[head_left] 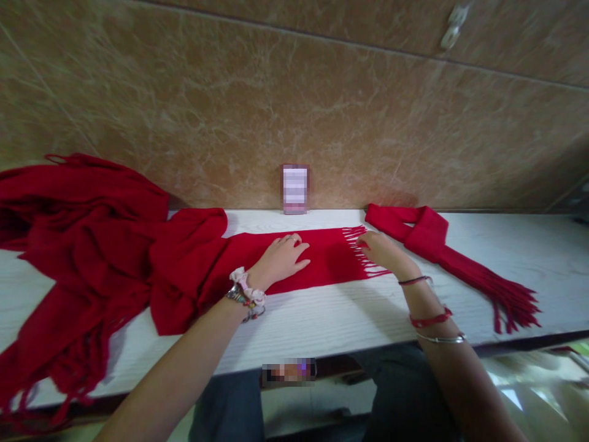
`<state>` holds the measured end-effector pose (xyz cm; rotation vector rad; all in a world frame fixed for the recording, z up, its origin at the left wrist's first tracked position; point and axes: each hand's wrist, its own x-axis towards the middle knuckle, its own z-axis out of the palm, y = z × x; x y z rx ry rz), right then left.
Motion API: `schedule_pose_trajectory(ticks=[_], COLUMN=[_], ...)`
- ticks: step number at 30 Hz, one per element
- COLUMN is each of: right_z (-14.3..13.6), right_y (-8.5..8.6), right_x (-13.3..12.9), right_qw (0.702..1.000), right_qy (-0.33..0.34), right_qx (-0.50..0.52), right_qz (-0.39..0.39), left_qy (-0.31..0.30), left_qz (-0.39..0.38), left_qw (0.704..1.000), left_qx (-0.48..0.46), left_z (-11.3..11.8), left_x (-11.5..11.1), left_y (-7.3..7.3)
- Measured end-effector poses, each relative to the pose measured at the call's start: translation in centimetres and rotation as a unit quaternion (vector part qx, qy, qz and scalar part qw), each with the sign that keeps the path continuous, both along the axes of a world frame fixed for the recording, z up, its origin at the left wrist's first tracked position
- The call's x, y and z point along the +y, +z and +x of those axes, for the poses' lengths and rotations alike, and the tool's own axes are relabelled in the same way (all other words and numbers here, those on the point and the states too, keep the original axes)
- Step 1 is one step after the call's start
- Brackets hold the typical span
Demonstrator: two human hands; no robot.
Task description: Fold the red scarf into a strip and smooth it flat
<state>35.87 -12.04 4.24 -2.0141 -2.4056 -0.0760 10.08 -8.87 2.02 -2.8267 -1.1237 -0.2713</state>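
A red scarf [322, 261] lies flat across the white table, its fringe pointing right. My left hand [283, 258] rests on it with the fingers spread. At the fringed end is my right hand [375, 245], its fingers bent over the strands near the far corner; whether they pinch any strands is hidden. The scarf's left part runs into a large heap of red cloth [101, 245]. To the right lies another red scarf [427, 236], folded into a loop, its fringe hanging toward the front right.
The white wood-grain table [322, 325] stands against a brown marbled wall [276, 110]. A small framed card [295, 189] leans on the wall at the table's back edge. My legs are below the front edge, with a blurred item [289, 371] between them.
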Motion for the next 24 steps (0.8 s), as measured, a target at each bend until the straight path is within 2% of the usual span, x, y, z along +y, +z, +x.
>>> schedule_pose_trajectory(ticks=[3,5,10,15,19,24], right_z=[0.1,-0.4,-1.3,-1.5,-1.2,-0.1], right_y=[0.5,0.4,-0.4,-0.7,-0.8,-0.3], right_x=[-1.6,-2.4,-2.8,-2.4,-2.3,-2.2], right_qw=[0.997,0.992,0.991,0.99,0.991,0.982], right_qy=[0.069,0.099,0.131,0.142,0.125,0.128], right_qx=[0.028,0.035,0.011,-0.014,0.037,0.097], right_qz=[-0.034,-0.065,-0.034,-0.011,0.038,0.105], left_qy=[-0.091,-0.121,-0.115,-0.132,-0.141,-0.101], left_qz=[-0.011,-0.014,-0.011,0.001,0.012,0.024], left_qw=[0.996,0.992,0.993,0.99,0.987,0.992], left_qx=[0.015,0.029,0.022,0.045,0.071,0.073], left_z=[0.7,1.0,0.9,0.6,0.5,0.3], left_x=[-0.8,-1.1,-1.0,-1.2,-1.7,-1.6], left_y=[0.6,0.5,0.1,0.9,1.6,2.2])
